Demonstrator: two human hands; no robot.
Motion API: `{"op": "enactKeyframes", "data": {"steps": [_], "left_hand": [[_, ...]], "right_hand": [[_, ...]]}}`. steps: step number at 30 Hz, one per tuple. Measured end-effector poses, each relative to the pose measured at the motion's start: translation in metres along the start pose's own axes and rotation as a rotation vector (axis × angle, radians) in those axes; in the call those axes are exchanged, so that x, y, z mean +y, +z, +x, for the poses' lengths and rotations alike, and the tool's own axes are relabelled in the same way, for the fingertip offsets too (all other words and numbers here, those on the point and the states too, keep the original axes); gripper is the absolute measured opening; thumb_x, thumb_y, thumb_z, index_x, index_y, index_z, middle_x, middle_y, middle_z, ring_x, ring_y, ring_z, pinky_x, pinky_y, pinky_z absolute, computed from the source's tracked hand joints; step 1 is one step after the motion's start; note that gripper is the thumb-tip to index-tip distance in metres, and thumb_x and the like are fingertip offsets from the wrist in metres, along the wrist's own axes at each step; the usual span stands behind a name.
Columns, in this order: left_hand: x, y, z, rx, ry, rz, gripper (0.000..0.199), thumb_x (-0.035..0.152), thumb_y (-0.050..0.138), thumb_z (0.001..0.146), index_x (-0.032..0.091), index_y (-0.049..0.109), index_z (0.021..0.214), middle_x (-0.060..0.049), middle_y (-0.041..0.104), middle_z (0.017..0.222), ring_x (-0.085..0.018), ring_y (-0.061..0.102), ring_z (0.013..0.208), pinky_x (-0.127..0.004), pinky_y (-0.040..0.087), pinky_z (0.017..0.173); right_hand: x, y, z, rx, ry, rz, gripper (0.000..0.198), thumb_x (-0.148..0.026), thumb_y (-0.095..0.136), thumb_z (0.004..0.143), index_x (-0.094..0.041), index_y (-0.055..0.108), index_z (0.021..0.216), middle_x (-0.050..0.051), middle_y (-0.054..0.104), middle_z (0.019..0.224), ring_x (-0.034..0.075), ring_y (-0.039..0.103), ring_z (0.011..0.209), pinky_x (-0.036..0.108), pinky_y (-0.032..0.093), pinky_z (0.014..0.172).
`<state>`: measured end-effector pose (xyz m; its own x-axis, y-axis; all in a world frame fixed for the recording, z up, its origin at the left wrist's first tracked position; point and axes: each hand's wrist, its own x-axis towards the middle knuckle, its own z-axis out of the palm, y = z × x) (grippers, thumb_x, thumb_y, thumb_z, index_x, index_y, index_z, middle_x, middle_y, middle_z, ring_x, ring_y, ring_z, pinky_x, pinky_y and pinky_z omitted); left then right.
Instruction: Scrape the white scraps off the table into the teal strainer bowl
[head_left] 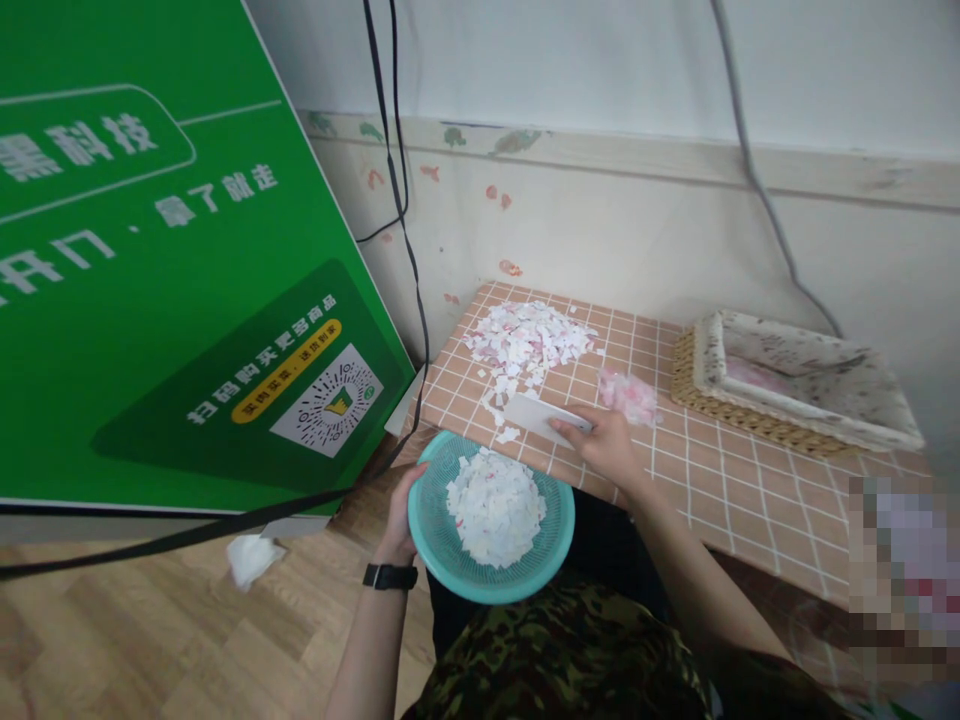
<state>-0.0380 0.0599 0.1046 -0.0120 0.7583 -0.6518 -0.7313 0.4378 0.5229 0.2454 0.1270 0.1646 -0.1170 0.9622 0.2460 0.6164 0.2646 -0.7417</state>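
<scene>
My left hand (403, 508) grips the left rim of a teal plastic colander (429, 535), held just below the table's front edge. Inside it lies a heap of small white paper pieces (496, 508) with a few reddish bits. In my right hand (604, 443) is a flat white card-like piece (534, 416), angled over the tabletop beside some scattered scraps. Behind the card spreads a larger pile of white and pinkish paper scraps (531, 338). A small bunch of pink and white pieces (628, 396) sits close to my right hand.
A checked brown cloth covers the table (720, 480). At its right stands a wicker basket (757, 415) with a patterned lining. On the left rises a green panel (225, 250), with black cables (412, 260) hanging before it. A crumpled white item (253, 558) lies on the wooden floor.
</scene>
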Motion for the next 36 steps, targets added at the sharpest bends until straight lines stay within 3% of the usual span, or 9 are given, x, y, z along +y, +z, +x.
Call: {"op": "enactKeyframes", "data": {"steps": [4,9,15,20,26,29,33,36], "left_hand": [[0.001,-0.005,0.005,-0.03,0.014,0.022,0.018,0.024,0.065,0.071,0.01,0.071,0.08,-0.009,0.073,0.07,-0.022,0.066,0.062,-0.033,0.051,0.066],[0.004,-0.007,0.009,-0.005,0.037,0.043,0.014,0.023,0.066,0.07,0.011,0.071,0.074,-0.007,0.071,0.063,-0.02,0.065,0.058,-0.031,0.051,0.061],[0.003,-0.005,0.008,-0.012,0.059,0.051,0.014,0.024,0.066,0.069,0.012,0.071,0.075,-0.006,0.072,0.066,-0.02,0.065,0.059,-0.031,0.051,0.062],[0.002,-0.01,0.013,-0.045,0.046,0.034,0.015,0.024,0.066,0.069,0.012,0.07,0.077,-0.007,0.072,0.068,-0.019,0.065,0.06,-0.03,0.051,0.062],[0.003,-0.008,0.013,0.029,0.028,0.035,0.012,0.021,0.066,0.068,0.01,0.071,0.073,-0.007,0.071,0.062,-0.019,0.065,0.056,-0.029,0.052,0.059],[0.004,-0.004,0.011,0.059,0.038,0.033,0.01,0.019,0.066,0.068,0.011,0.07,0.069,-0.006,0.071,0.06,-0.019,0.064,0.054,-0.029,0.052,0.056],[0.005,0.002,0.006,0.008,0.013,0.025,0.016,0.022,0.063,0.071,0.009,0.072,0.076,-0.01,0.073,0.069,-0.022,0.067,0.061,-0.031,0.053,0.062],[0.005,0.003,0.005,0.009,0.0,0.018,0.016,0.022,0.063,0.071,0.009,0.072,0.077,-0.01,0.073,0.069,-0.024,0.068,0.065,-0.033,0.054,0.065]], "right_hand": [[-0.003,0.004,0.004,0.012,0.01,0.006,0.028,-0.041,0.054,0.083,-0.02,0.071,0.086,0.005,0.072,0.079,0.021,0.064,0.066,0.032,0.049,0.059],[-0.001,0.008,0.007,-0.112,-0.04,0.039,0.023,-0.037,0.056,0.083,-0.022,0.071,0.091,0.004,0.072,0.088,0.021,0.065,0.072,0.032,0.049,0.063],[-0.011,0.02,0.001,-0.056,-0.03,0.042,0.024,-0.035,0.051,0.086,-0.023,0.07,0.095,0.004,0.072,0.09,0.021,0.066,0.076,0.032,0.05,0.067],[-0.023,0.023,-0.007,-0.179,-0.109,0.034,0.021,-0.034,0.053,0.086,-0.025,0.07,0.094,0.001,0.073,0.084,0.018,0.066,0.068,0.028,0.049,0.062],[-0.012,0.022,-0.004,-0.01,-0.098,0.04,0.021,-0.031,0.053,0.086,-0.023,0.07,0.096,0.003,0.072,0.091,0.02,0.068,0.077,0.03,0.051,0.067],[-0.014,0.029,-0.009,-0.084,-0.203,0.037,0.022,-0.024,0.053,0.085,-0.025,0.069,0.101,0.003,0.072,0.096,0.019,0.068,0.081,0.03,0.052,0.072],[-0.023,0.029,-0.017,-0.233,-0.31,0.059,0.026,-0.021,0.05,0.087,-0.029,0.067,0.105,0.0,0.072,0.096,0.018,0.068,0.083,0.029,0.052,0.074],[-0.016,0.019,-0.012,-0.106,-0.214,0.041,0.021,-0.027,0.054,0.086,-0.027,0.07,0.099,0.001,0.073,0.092,0.018,0.068,0.077,0.029,0.053,0.069]]}}
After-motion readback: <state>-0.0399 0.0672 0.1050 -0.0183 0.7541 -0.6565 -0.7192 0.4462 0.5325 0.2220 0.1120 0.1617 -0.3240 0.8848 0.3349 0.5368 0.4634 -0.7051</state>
